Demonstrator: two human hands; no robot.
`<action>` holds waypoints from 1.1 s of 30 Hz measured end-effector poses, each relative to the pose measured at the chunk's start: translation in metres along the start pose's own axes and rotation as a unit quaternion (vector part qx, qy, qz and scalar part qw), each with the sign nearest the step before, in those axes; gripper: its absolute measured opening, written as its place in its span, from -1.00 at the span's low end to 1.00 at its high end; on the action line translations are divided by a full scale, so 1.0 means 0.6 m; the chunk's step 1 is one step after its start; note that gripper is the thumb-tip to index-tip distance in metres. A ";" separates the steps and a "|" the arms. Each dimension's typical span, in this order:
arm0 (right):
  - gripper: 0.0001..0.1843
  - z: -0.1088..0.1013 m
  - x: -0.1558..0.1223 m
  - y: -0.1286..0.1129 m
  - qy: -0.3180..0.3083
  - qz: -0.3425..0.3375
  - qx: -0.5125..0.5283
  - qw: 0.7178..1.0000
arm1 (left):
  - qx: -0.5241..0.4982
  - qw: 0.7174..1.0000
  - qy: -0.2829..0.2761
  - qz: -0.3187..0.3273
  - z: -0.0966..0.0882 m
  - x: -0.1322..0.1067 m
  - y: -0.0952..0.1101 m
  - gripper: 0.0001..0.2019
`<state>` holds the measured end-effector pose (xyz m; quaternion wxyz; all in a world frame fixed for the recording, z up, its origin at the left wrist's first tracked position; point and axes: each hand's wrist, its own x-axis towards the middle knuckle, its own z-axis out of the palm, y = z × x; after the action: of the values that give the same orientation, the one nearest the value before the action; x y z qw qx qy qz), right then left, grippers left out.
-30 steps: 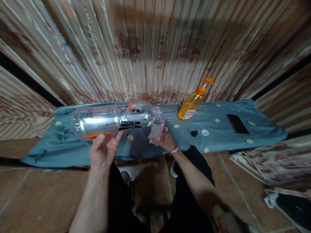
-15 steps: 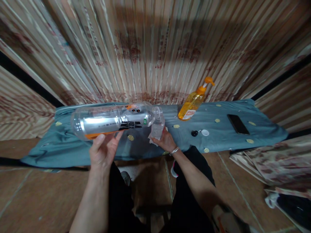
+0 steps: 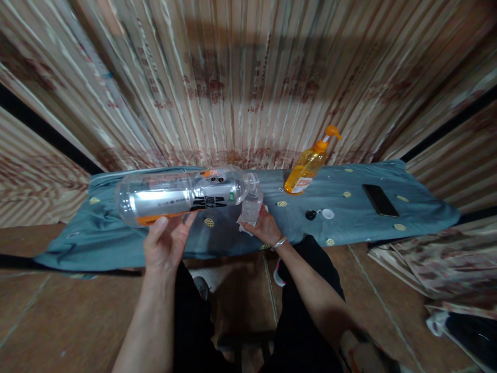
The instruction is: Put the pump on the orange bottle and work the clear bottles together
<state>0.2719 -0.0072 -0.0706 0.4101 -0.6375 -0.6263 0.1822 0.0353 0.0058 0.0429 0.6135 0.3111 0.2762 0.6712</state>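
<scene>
My left hand (image 3: 166, 238) holds a large clear plastic bottle (image 3: 163, 197) with a silver and orange label. The bottle lies sideways in the air over the cloth, its neck pointing right. At that neck is the mouth of a small clear bottle (image 3: 252, 207), which stands nearly upright with my right hand (image 3: 264, 228) wrapped round its lower part. Whether the two mouths touch, I cannot tell. Some white tissue (image 3: 244, 226) shows beside the small bottle under my right fingers. Part of my left fingers is hidden behind the large bottle.
An orange pump bottle (image 3: 305, 171) stands tilted in view on the blue-green cloth (image 3: 423, 207). Right of my right hand lie a small black cap (image 3: 310, 214) and a white cap (image 3: 327, 213). Farther right is a black phone (image 3: 380, 200). A patterned curtain (image 3: 240, 77) hangs behind.
Both hands keep their grip and almost the same place. The large bottle has shifted very slightly right and down in the picture.
</scene>
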 end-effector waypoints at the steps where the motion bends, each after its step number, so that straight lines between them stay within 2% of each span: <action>1: -0.24 0.001 0.000 0.001 0.001 -0.001 -0.004 1.000 | -0.002 1.000 -0.001 0.000 0.000 0.000 0.000 -0.63; 33: -0.17 0.004 0.000 0.009 -0.001 0.003 -0.008 1.000 | 0.009 1.000 0.000 0.008 -0.002 -0.002 0.002 -0.69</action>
<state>0.2734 -0.0056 -0.0760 0.4039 -0.6423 -0.6262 0.1794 0.0336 0.0044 0.0432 0.6055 0.3188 0.2799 0.6734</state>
